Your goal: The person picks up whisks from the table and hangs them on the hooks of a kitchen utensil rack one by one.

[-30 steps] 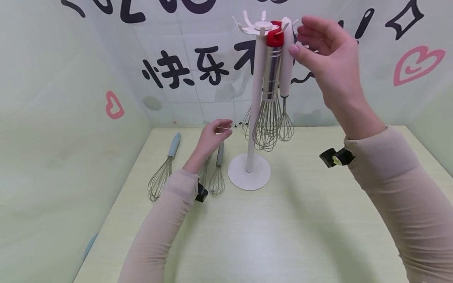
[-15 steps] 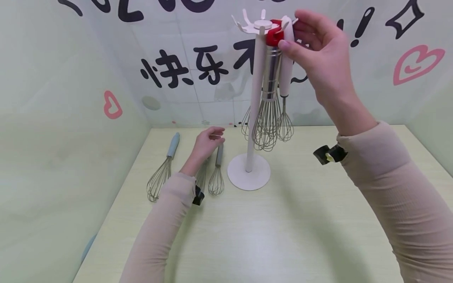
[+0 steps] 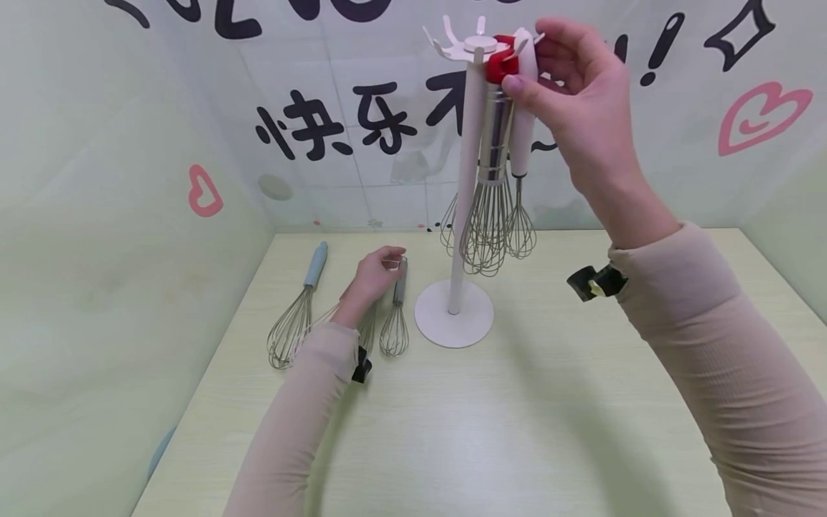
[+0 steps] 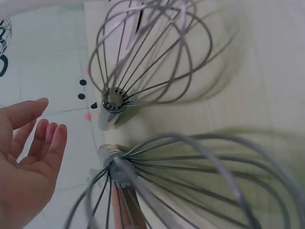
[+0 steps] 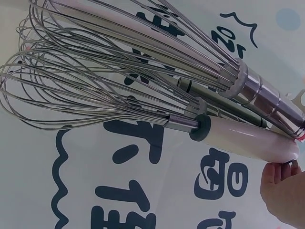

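Observation:
A white stand (image 3: 474, 143) with a hooked top holds several hanging whisks. Among them are a metal-handled whisk (image 3: 496, 129) with a red end and a white-handled whisk (image 3: 523, 136). My right hand (image 3: 591, 97) grips the upper end of the white handle, its thumb in front and fingers behind; in the right wrist view the fingertips touch that handle (image 5: 252, 140). My left hand (image 3: 377, 274), fingers loosely bent, hovers beside a grey-handled whisk (image 3: 399, 287) on the table. The left wrist view shows this hand (image 4: 33, 157) holding nothing. Another whisk (image 3: 368, 323) is partly hidden by the left wrist.
A blue-handled whisk (image 3: 315, 267) lies on the table (image 3: 517, 431) at the left. The stand's round base (image 3: 446, 330) rests near the middle. A printed curtain (image 3: 310, 194) hangs behind the table.
My right hand has moved left, closing around the white handle with the thumb reaching the red end. My left hand has come down and left towards the whisks on the table.

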A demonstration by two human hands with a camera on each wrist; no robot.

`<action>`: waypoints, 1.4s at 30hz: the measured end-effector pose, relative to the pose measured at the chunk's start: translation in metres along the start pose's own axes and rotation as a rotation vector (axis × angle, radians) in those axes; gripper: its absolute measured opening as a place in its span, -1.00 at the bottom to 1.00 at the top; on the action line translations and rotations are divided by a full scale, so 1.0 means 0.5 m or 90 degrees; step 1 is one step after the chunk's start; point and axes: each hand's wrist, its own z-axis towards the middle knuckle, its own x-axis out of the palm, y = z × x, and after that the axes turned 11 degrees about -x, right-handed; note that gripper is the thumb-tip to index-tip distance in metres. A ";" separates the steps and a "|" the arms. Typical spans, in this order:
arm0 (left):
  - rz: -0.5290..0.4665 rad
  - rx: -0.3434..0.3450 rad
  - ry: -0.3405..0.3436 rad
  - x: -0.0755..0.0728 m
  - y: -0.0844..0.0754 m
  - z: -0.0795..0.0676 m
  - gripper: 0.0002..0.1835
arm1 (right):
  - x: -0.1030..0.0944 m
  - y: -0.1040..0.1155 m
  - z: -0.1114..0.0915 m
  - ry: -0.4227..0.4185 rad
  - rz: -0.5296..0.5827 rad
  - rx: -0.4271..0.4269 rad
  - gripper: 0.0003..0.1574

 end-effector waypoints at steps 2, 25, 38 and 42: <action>0.012 -0.008 0.004 0.002 0.004 -0.002 -0.53 | 0.000 -0.001 0.000 -0.001 -0.001 0.001 -0.38; 0.024 -0.010 -0.038 0.042 0.031 -0.002 -0.40 | 0.001 -0.004 -0.001 0.001 -0.015 -0.002 -0.39; 0.057 -0.042 -0.034 0.054 0.032 -0.003 -0.34 | 0.001 -0.004 -0.001 -0.001 -0.017 -0.001 -0.37; 0.052 -0.049 -0.031 0.056 0.031 -0.002 -0.36 | 0.001 -0.004 -0.002 -0.001 -0.016 0.001 -0.37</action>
